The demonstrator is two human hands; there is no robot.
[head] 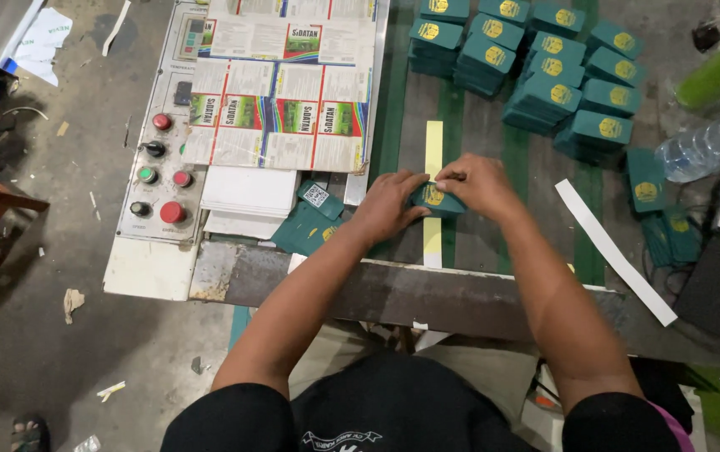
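Both hands meet mid-table: left hand point(389, 205) and right hand point(477, 184) pinch a small teal stack point(435, 201), seemingly lying across the pale yellow paper strip point(433, 180); more teal stacks point(536, 71) sit beyond.

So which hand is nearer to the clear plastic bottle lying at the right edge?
Right. The right hand rests on the small green stack, on the side toward the bottle. The left hand holds the stack's far side, further from it.

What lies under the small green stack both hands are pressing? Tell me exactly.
A pale yellow paper strip runs under the green stack, showing beyond and before it on the green work surface. The left hand and right hand cover the stack's sides.
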